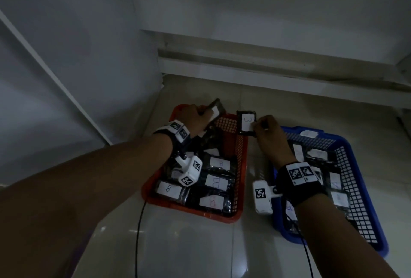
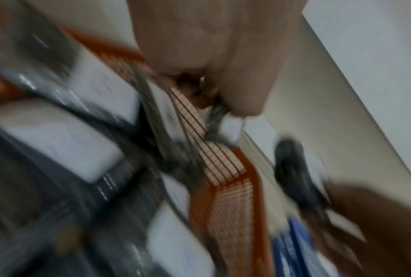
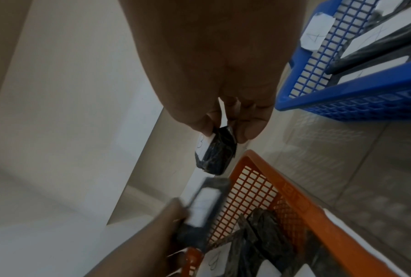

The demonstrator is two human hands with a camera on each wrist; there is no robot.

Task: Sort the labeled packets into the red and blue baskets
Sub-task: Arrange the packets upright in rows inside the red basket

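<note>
My left hand [image 1: 198, 114] grips a black packet [image 1: 214, 108] with a white label over the far end of the red basket [image 1: 241, 151]; the left wrist view is blurred. My right hand [image 1: 264, 126] pinches another black packet [image 1: 246, 123] labelled B, held upright between the two baskets; it shows too in the right wrist view as a dark packet [image 3: 215, 153] under my fingertips [image 3: 244, 131]. The red basket holds several black packets with B labels [image 1: 216, 181]. The blue basket [image 1: 360, 188] on the right holds several labelled packets [image 1: 339, 198].
Both baskets sit on a pale tiled floor [image 1: 200, 244]. A white wall [image 1: 66, 55] rises at the left and a low white ledge [image 1: 289, 77] runs behind the baskets. A loose label [image 1: 308, 133] lies on the blue basket's far rim. Black cables [image 1: 139, 233] trail from my wrists.
</note>
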